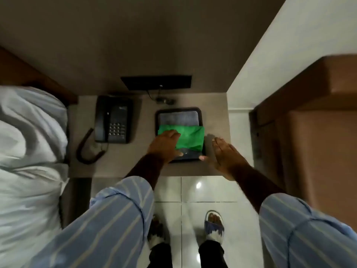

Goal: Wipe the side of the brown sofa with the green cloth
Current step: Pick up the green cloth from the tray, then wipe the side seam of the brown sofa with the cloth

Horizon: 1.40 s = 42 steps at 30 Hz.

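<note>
A folded green cloth point(190, 137) lies across a black tray point(199, 111) on a grey bedside table point(139, 161). My left hand point(164, 145) rests on the cloth's left part, fingers curled over it; whether it grips the cloth is unclear. My right hand point(225, 153) is flat and spread beside the tray's right edge, its thumb touching the tray's front corner, holding nothing. The brown sofa point(318, 147) stands to the right, its side facing the table.
A black desk phone point(113, 118) with a coiled cord sits on the table's left half. A grey towel point(178, 118) lies in the tray behind the cloth. A bed with white bedding point(29, 151) is on the left. White floor tiles point(193, 219) lie under my feet.
</note>
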Each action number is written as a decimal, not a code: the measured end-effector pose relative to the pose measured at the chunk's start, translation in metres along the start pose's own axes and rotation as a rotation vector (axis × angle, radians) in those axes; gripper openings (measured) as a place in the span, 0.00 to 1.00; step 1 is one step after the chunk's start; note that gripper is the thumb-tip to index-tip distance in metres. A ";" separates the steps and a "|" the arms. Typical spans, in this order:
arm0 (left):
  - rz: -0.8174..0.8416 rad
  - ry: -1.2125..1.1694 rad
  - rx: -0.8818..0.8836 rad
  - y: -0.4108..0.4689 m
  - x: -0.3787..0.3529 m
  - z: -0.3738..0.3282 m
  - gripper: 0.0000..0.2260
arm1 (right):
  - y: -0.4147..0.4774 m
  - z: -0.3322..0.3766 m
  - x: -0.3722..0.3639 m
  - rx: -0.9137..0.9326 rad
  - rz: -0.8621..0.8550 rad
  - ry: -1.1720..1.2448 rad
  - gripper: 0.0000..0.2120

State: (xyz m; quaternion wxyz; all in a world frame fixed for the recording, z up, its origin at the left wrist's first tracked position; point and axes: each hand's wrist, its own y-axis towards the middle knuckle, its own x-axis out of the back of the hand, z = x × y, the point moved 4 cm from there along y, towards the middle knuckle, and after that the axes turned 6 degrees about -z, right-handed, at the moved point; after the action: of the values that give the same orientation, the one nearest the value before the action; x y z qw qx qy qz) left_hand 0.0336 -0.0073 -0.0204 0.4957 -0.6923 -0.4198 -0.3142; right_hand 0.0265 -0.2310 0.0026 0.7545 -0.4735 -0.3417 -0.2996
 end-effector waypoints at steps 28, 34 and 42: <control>-0.288 -0.098 0.190 -0.102 -0.004 -0.118 0.19 | -0.131 -0.050 -0.006 -0.049 -0.144 0.005 0.50; -0.304 -0.154 0.171 -0.178 -0.033 -0.180 0.16 | -0.232 -0.065 -0.030 -0.060 -0.204 -0.050 0.41; -0.275 -0.330 0.190 -0.264 -0.130 -0.256 0.13 | -0.364 -0.135 -0.118 -0.175 -0.205 -0.049 0.45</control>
State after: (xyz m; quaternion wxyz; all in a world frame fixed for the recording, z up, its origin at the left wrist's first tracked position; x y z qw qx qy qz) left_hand -0.2653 -0.2441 0.0599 0.4361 -0.6208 -0.6131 -0.2204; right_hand -0.2937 -0.4756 0.0509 0.6672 -0.5074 -0.3792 -0.3920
